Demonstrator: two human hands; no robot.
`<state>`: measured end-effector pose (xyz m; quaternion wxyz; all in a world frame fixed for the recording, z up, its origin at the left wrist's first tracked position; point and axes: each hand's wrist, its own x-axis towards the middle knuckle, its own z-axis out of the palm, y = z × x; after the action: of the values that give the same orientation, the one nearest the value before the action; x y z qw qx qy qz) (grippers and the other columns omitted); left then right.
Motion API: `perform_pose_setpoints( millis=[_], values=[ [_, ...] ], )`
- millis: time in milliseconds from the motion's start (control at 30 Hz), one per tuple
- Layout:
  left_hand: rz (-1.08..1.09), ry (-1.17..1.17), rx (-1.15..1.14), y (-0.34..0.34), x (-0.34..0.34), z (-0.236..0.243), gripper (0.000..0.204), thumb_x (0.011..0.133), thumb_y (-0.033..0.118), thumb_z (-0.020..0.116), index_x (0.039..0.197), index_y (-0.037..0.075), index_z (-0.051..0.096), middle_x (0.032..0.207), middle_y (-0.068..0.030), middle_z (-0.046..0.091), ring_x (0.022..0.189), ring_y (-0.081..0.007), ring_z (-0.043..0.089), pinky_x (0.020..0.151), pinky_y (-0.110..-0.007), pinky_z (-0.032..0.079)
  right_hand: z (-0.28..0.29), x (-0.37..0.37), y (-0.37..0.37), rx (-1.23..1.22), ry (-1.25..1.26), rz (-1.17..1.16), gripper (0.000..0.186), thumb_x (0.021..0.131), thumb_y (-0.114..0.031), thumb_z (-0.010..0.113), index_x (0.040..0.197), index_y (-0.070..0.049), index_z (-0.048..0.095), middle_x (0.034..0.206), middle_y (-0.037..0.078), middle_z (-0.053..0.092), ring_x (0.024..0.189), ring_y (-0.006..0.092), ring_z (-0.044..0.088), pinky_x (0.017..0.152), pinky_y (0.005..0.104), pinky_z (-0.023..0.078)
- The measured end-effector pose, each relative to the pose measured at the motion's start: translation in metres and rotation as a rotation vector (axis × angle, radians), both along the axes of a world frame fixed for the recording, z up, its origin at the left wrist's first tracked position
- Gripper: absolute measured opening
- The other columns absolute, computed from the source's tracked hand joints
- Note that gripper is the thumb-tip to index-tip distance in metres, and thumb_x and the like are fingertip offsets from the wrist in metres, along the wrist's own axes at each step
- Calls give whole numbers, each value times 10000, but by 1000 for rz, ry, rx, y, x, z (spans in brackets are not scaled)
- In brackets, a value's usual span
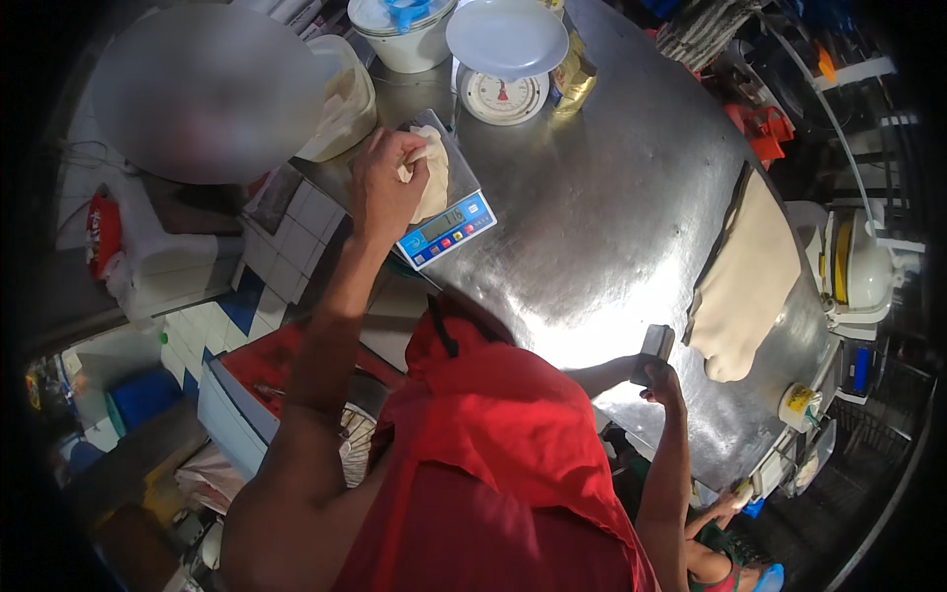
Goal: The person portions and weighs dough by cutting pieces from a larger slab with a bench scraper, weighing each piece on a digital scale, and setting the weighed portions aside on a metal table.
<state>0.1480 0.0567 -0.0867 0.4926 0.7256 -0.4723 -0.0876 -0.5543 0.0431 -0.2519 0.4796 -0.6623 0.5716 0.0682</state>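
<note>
Left hand (383,187) pinching a dough piece (430,183) onto the digital scale (449,222); right hand (659,380) closed around a metal scraper (655,345).

Dough sits right under the left fingertips, on the scale platform. A dough sheet (747,281) lies just beyond the right hand on the steel table (602,197); a dial scale (501,94) stands past the left hand. Risk: the soft piece may sag off the platform edge or stick to the fingers, skewing the reading.
</note>
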Motion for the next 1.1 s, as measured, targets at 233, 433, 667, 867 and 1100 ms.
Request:
perform_pose_setpoints(
  millis=[233, 433, 667, 867, 1100],
  values=[
    [33, -450, 170, 12, -4, -13, 365, 790, 94, 817, 1123, 147, 677, 1144, -55, 646, 1145, -326, 572, 993, -489, 440, 41, 52, -1, 199, 61, -299, 366, 1031, -294, 611, 1242, 2, 646, 758, 116, 666, 502, 209, 680, 411, 319, 527],
    [129, -481, 85, 2, -37, 34, 372, 808, 97, 812, 1164, 125, 710, 1177, -88, 639, 1152, -342, 576, 1021, -461, 448, 28, 26, 7, 179, -58, -280, 398, 1027, -336, 578, 1261, -32, 684, 797, 105, 692, 528, 196, 691, 416, 298, 516],
    [201, -456, -161, 2, -109, 101, 242, 892, 39, 756, 1127, 84, 726, 1159, -87, 673, 1140, -267, 629, 1016, -397, 469, 25, 28, -6, 194, -13, -220, 442, 1033, -392, 543, 1314, -90, 702, 888, 98, 762, 561, 186, 708, 403, 287, 476],
    [234, -548, -412, 9, -209, 171, 180, 945, 85, 740, 1125, 78, 734, 1157, -48, 706, 1088, -206, 651, 962, -386, 509, 57, 48, -20, 170, 196, 5, 398, 1033, -418, 605, 1249, -109, 732, 729, 93, 732, 504, 176, 675, 441, 332, 519],
    [237, -672, -464, 22, -263, 206, 197, 946, 69, 708, 1142, 83, 699, 1142, -68, 681, 1074, -232, 637, 949, -368, 473, 28, 18, -9, -314, 287, 215, 482, 988, -565, 615, 1060, -110, 758, 685, 112, 729, 705, 276, 750, 709, 411, 590]
  ],
)
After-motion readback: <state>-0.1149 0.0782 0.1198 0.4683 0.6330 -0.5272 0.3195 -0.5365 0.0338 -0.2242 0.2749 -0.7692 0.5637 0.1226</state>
